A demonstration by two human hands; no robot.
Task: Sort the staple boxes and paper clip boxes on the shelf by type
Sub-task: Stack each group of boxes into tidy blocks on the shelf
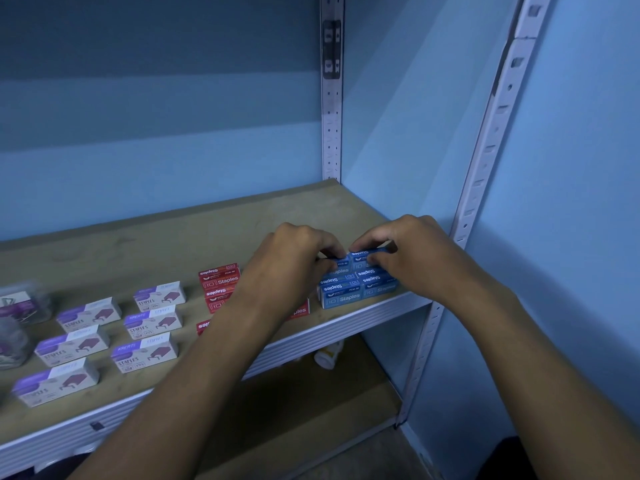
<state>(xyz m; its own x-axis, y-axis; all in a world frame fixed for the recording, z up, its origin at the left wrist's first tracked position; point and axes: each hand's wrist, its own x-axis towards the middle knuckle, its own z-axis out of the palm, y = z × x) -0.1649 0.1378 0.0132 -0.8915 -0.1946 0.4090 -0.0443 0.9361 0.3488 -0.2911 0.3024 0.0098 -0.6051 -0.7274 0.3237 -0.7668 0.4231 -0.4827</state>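
Left hand [294,252] pinches the upper left box of the blue staple boxes [356,284]; thumb and fingers closed on its ends. Right hand [407,251] pinches the neighbouring top box, fingers curled over its far edge. Both boxes sit on the stack directly under the fingertips, long axes running left to right along the shelf [173,237].

Stack stands at the shelf's front lip, near the right upright post [485,174]; little room rightward. Bare board lies beyond the hands. Red staple boxes [218,280] lie just left of the left wrist, partly hidden by the forearm. Purple staple boxes [145,323] sit farther left. Judgement: squaring the blue group.
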